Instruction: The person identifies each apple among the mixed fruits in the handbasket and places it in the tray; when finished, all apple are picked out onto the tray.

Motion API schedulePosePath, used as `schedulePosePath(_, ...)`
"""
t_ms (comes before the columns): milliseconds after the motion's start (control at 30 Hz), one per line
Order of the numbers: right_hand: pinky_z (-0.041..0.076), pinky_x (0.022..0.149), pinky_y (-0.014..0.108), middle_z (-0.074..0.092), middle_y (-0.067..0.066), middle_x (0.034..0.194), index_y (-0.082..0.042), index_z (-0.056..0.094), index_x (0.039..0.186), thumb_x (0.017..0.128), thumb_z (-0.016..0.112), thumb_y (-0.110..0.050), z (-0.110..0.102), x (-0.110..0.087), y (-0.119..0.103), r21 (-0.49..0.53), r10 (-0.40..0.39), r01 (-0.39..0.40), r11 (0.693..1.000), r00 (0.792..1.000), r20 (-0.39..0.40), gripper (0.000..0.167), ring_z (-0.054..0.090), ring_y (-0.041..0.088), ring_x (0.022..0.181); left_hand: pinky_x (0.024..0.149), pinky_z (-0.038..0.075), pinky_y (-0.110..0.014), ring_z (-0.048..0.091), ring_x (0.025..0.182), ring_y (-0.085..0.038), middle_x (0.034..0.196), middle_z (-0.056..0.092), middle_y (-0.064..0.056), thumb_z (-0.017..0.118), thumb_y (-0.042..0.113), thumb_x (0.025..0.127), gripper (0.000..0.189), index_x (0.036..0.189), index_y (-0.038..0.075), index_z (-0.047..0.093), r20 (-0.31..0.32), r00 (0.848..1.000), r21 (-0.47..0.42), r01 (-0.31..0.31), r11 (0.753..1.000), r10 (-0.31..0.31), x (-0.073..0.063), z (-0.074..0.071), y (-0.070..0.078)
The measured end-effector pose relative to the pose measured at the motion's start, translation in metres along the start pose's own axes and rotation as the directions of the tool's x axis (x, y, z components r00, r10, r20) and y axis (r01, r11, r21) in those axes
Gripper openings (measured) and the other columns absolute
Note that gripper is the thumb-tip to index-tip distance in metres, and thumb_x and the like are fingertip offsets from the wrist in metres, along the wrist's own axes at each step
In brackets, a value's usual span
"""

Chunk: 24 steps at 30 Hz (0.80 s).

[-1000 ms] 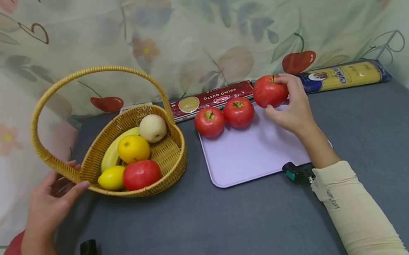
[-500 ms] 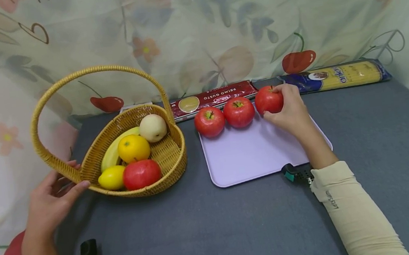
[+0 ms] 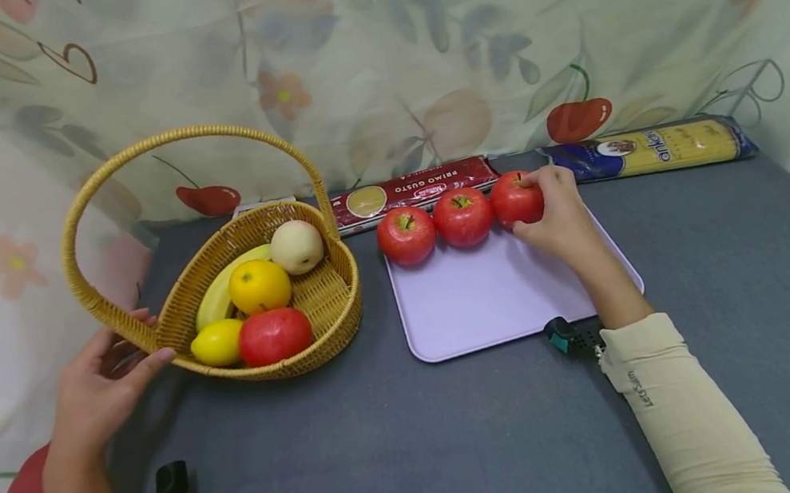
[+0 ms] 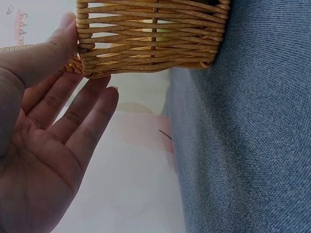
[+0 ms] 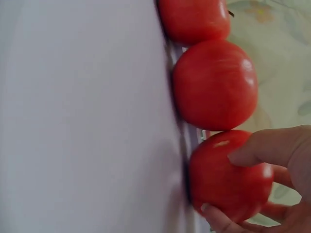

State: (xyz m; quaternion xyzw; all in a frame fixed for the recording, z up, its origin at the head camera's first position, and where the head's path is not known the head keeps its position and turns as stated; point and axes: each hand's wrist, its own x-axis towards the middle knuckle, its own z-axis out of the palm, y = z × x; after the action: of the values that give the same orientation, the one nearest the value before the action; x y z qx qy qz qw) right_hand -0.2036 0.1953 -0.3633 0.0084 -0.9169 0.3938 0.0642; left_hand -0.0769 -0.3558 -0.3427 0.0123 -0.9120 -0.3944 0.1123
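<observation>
My right hand [image 3: 561,217] holds a red apple [image 3: 515,200] at the back of a pale lilac tray [image 3: 488,305]. In the right wrist view, thumb and fingers are spread round that apple [image 5: 221,182], which sits against the middle apple [image 5: 214,87]. Two more red apples, one at the far left [image 3: 406,236] of the row, line the same edge. On the left, my left hand [image 3: 102,390] pinches the rim of a wicker basket [image 3: 348,320] beside its handle's foot. The left wrist view has the thumb on the rim and fingers below the basket wall [image 4: 184,31].
Inside the basket lie a banana [image 3: 213,302], an orange [image 3: 259,286], a lemon [image 3: 217,343], a pale round pear [image 3: 297,247] and a red fruit [image 3: 276,336]. Behind the tray are a red pasta pack [image 3: 418,188] and a blue-and-yellow pack [image 3: 674,146], along a patterned curtain [image 3: 376,64].
My right hand has lowered the apple onto the tray's back edge and shifted it left against the middle apple. My left hand and the basket have stayed in place.
</observation>
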Motion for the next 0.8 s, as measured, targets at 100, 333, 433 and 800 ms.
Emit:
schedulePosePath(100, 0.037, 0.105, 0.064, 0.028, 0.025, 0.150, 0.002, 0.049, 0.133, 0.083, 0.075, -0.001, -0.003, -0.002, -0.005, -0.018, -0.020, 0.020, 1.000, 1.000, -0.008, 0.057, 0.032, 0.047, 0.137, 0.080, 0.047, -0.006, 0.055, 0.102, 0.006, 0.122, 0.062, 0.007, 0.080, 0.012, 0.087, 0.059, 0.141, 0.007, 0.055, -0.002, 1.000, -0.003, -0.007, 1.000, 0.007, 0.000, 0.000, 0.000)
schedulePosePath(333, 0.040, 0.104, 0.064, 0.032, 0.020, 0.151, -0.003, 0.057, 0.128, 0.084, 0.075, -0.007, -0.006, -0.010, -0.027, -0.056, -0.121, 0.116, 0.992, 0.986, -0.112, 0.048, 0.032, 0.041, 0.139, 0.080, 0.047, -0.006, 0.056, 0.101, 0.006, 0.121, 0.062, 0.009, 0.080, 0.010, 0.087, 0.058, 0.139, 0.005, 0.056, -0.013, 1.000, -0.010, -0.020, 1.000, 0.019, 0.000, 0.002, 0.002)
schedulePosePath(433, 0.043, 0.102, 0.062, 0.037, 0.018, 0.148, -0.002, 0.059, 0.125, 0.084, 0.075, -0.005, -0.006, -0.015, -0.038, -0.048, -0.184, 0.179, 0.983, 0.973, -0.141, 0.044, 0.036, 0.039, 0.137, 0.081, 0.046, -0.006, 0.056, 0.101, 0.006, 0.120, 0.062, 0.009, 0.081, 0.009, 0.086, 0.059, 0.139, 0.004, 0.055, -0.018, 1.000, -0.009, -0.022, 1.000, 0.022, 0.000, 0.002, 0.002)
schedulePosePath(800, 0.048, 0.101, 0.049, 0.057, 0.014, 0.129, -0.002, 0.065, 0.118, 0.083, 0.079, -0.008, 0.018, -0.031, -0.090, 0.063, -0.433, 0.438, 0.897, 0.898, -0.080, 0.039, 0.049, 0.027, 0.126, 0.080, 0.047, -0.006, 0.056, 0.102, 0.005, 0.124, 0.062, 0.001, 0.079, 0.012, 0.088, 0.059, 0.141, 0.007, 0.054, -0.005, 1.000, -0.002, -0.004, 1.000, 0.004, 0.000, 0.001, 0.003)
